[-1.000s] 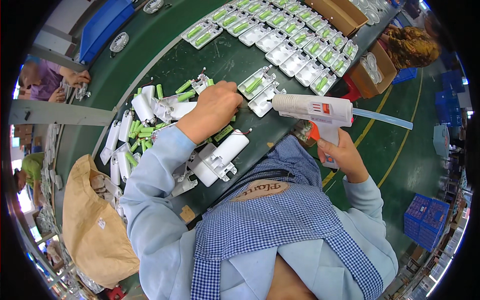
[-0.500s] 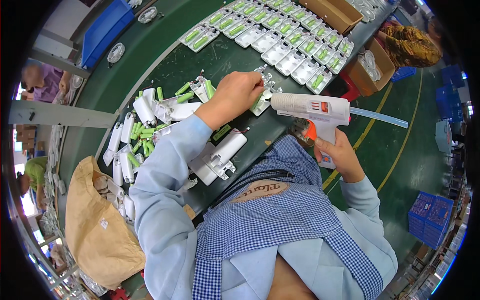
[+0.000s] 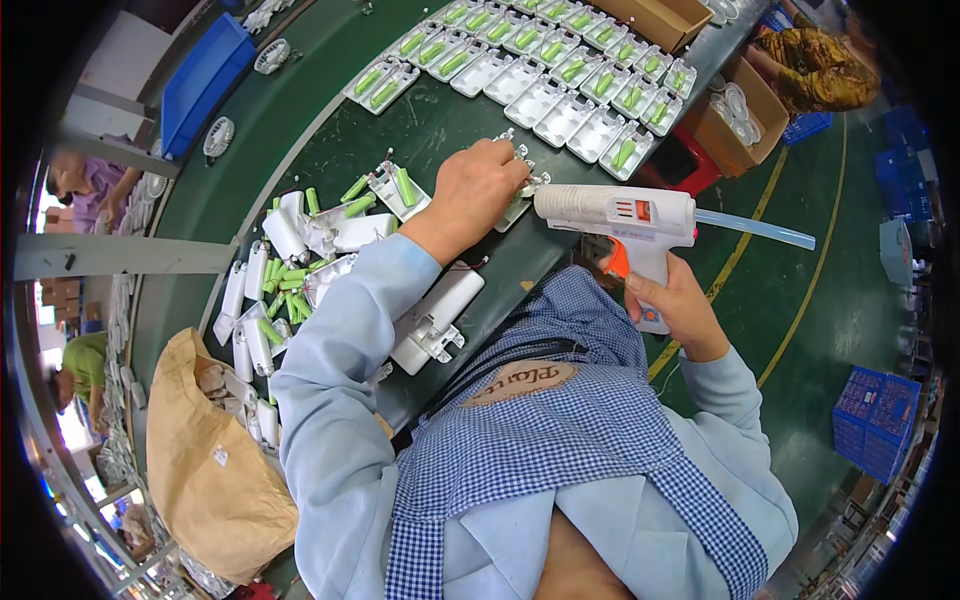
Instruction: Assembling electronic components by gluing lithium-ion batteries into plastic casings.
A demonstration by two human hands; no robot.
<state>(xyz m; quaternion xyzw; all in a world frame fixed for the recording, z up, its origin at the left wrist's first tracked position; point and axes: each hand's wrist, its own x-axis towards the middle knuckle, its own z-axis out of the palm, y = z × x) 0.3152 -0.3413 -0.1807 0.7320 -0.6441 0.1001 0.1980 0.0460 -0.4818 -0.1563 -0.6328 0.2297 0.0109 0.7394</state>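
Observation:
My right hand [image 3: 680, 300] is wrapped round the handle of a white hot glue gun [image 3: 615, 208] with an orange trigger. A clear glue stick [image 3: 755, 228] sticks out of its back, and its nozzle points left, close to my left fingertips. My left hand [image 3: 478, 190] is closed in a pinch over a small white plastic housing [image 3: 513, 213] on the bench. What those fingers pinch is hidden behind the hand. Left of that hand lies an open white housing [image 3: 402, 190] with a green battery cell [image 3: 405, 187] and thin wires.
Rows of white housings [image 3: 530, 100], many with green cells, cover the far bench [image 3: 330, 150]. Loose housings and green cells [image 3: 290, 280] pile up at left, above a tan sack [image 3: 210, 470]. Cardboard boxes [image 3: 740, 120] stand at far right. Other people work beyond.
The view has shifted slightly, so the bench things sit a little further left. My left hand stays at the housing, and the glue gun keeps its place beside it.

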